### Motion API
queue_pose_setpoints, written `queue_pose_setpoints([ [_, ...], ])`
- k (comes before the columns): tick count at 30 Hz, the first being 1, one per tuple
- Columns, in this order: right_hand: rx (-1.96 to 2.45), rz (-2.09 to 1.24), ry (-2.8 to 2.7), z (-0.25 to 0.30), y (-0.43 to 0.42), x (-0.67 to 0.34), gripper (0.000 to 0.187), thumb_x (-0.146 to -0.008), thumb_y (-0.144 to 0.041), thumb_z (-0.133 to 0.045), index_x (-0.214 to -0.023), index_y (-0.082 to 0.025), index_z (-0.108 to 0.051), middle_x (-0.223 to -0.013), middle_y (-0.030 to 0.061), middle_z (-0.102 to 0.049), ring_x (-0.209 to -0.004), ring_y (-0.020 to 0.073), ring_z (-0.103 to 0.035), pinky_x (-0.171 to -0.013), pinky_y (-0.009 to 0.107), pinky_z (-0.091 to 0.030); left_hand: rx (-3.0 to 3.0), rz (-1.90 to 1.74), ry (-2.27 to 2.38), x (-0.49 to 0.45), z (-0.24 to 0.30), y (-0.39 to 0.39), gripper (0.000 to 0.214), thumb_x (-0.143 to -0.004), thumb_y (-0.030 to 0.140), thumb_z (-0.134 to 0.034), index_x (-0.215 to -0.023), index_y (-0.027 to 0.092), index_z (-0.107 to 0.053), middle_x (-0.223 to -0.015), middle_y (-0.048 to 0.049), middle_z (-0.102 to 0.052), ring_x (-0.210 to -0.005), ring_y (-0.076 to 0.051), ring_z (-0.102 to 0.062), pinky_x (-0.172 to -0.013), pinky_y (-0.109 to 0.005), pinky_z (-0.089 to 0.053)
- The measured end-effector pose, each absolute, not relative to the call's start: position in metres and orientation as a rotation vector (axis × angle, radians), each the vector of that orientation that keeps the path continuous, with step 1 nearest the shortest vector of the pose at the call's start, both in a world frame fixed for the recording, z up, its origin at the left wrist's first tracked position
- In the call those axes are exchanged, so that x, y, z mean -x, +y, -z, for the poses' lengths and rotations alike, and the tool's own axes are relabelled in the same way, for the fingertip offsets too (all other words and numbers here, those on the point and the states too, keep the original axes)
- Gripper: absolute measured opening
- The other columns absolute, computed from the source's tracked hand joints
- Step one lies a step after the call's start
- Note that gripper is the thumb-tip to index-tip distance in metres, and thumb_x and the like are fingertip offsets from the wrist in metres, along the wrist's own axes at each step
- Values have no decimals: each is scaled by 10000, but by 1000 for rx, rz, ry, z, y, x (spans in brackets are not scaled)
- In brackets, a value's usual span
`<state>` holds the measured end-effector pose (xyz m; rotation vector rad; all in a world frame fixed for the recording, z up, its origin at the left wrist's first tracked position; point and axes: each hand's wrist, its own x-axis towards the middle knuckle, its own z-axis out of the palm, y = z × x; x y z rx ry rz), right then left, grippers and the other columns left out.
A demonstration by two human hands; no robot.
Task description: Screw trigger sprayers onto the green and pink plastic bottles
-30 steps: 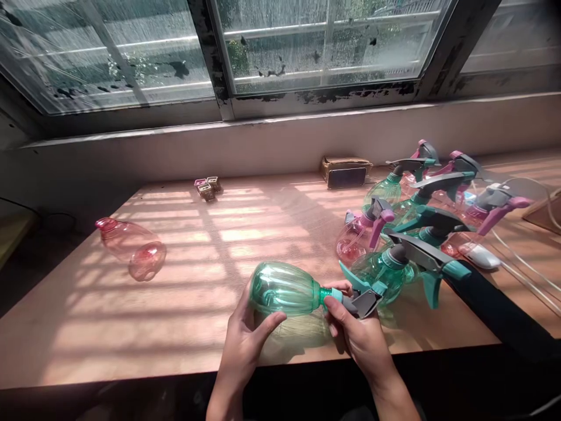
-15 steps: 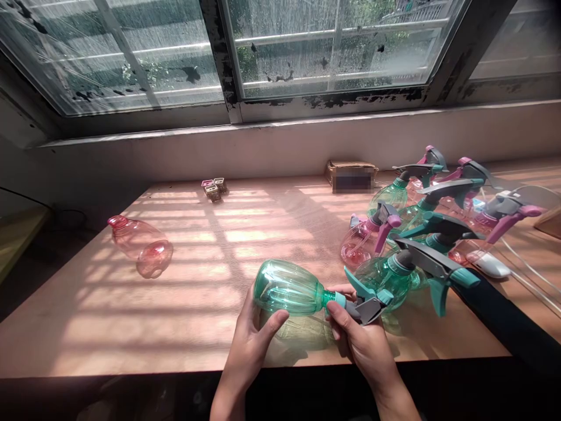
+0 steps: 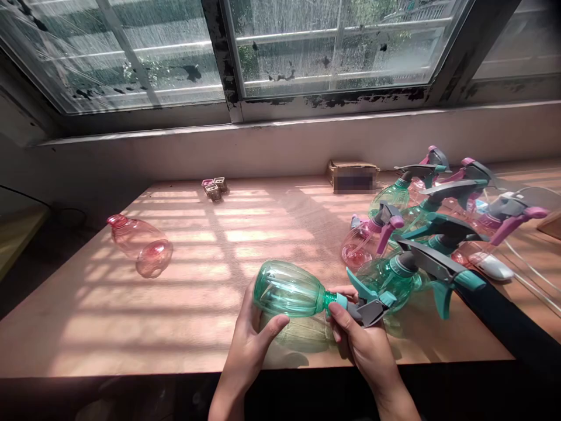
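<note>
A clear green spray bottle (image 3: 289,289) lies sideways between my hands, just above the table's front part, its base to the left. My left hand (image 3: 258,333) cups the base end, thumb along the near side and the other fingers mostly hidden behind it. At the neck, my right hand (image 3: 359,333) grips the teal collar between thumb and fingers. The bottle's grey and teal trigger head (image 3: 371,307) sticks out to the right past my right fingers. Close behind it stands another green spray bottle (image 3: 388,280).
Several pink and green spray bottles (image 3: 368,242) crowd the right side, near a white mouse (image 3: 493,266) and cables. A pink bottle without a head (image 3: 140,245) lies at left. Small square pieces (image 3: 213,188) and a small box (image 3: 354,177) sit toward the window wall.
Almost nothing differs. Both hands keep their hold on the green spray bottle, and the view has shifted very slightly.
</note>
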<state>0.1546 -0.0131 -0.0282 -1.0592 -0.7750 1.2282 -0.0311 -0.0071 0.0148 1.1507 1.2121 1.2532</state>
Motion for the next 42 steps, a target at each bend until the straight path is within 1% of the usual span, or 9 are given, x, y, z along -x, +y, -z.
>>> queue_pose_setpoints([
  [4, 1071, -1196, -793, 28, -13, -155, 384, -847, -466, -867, -1065, -224, -664, -674, -32, -675, -468, 103, -522, -444, 211, -428, -1159, -1256, 1258, 29, -18, -7, 697, -847, 497, -797, -1475, 278, -588, -1390, -74, -700, -1366, -346, -597, -1158, -437, -479],
  [9, 1036, -1223, -762, 27, -13, -154, 379, -858, -488, -855, -1064, -231, -666, -663, -31, -643, -459, 103, -501, -342, 176, -285, -1123, -1288, 1158, 33, -1, -5, 777, -821, 400, -844, -1530, 328, -536, -1498, -70, -633, -1458, -343, -516, -1217, -457, -423],
  [13, 1033, -1224, -765, 26, -13, -154, 370, -861, -485, -854, -1069, -237, -674, -653, -38, -622, -474, 103, -506, -365, 176, -312, -1149, -1255, 1122, 38, 8, -3, 791, -833, 366, -839, -1550, 368, -505, -1487, -60, -638, -1459, -329, -516, -1226, -464, -415],
  [17, 1070, -1210, -783, 29, -13, -155, 366, -860, -491, -854, -1046, -233, -674, -652, -30, -631, -485, 110, -509, -382, 182, -323, -1137, -1259, 1170, 35, -1, -5, 831, -811, 390, -863, -1553, 365, -490, -1485, -46, -636, -1439, -311, -535, -1225, -424, -413],
  [20, 1097, -1210, -792, 30, -14, -155, 386, -859, -488, -857, -1072, -231, -661, -614, -40, -621, -469, 107, -490, -380, 182, -322, -1131, -1269, 1206, 31, -11, -7, 746, -840, 462, -821, -1517, 340, -533, -1454, -49, -658, -1409, -312, -561, -1183, -401, -454],
  [24, 1098, -1222, -813, 30, -14, -156, 396, -876, -486, -843, -1110, -228, -652, -583, -49, -608, -460, 106, -473, -383, 185, -319, -1158, -1247, 1261, 29, -17, -7, 677, -841, 506, -799, -1454, 297, -600, -1373, -62, -708, -1356, -334, -602, -1147, -416, -483],
  [28, 1087, -1237, -823, 31, -14, -157, 396, -883, -484, -837, -1121, -226, -654, -595, -49, -598, -485, 125, -506, -415, 204, -376, -1157, -1244, 1270, 28, -18, -6, 660, -836, 508, -798, -1432, 289, -620, -1363, -67, -715, -1351, -346, -607, -1150, -440, -479],
  [34, 1089, -1223, -836, 34, -12, -158, 410, -874, -474, -848, -1127, -225, -643, -646, -37, -632, -491, 132, -529, -410, 217, -377, -1159, -1250, 1261, 27, -19, -6, 651, -840, 503, -797, -1431, 294, -623, -1352, -66, -722, -1341, -342, -615, -1147, -444, -486],
  [42, 1108, -1232, -846, 32, -13, -158, 410, -885, -489, -831, -1126, -222, -634, -582, -58, -612, -441, 112, -463, -370, 208, -305, -1142, -1258, 1259, 27, -18, -6, 674, -839, 492, -804, -1454, 307, -600, -1409, -60, -693, -1387, -335, -582, -1173, -440, -466],
])
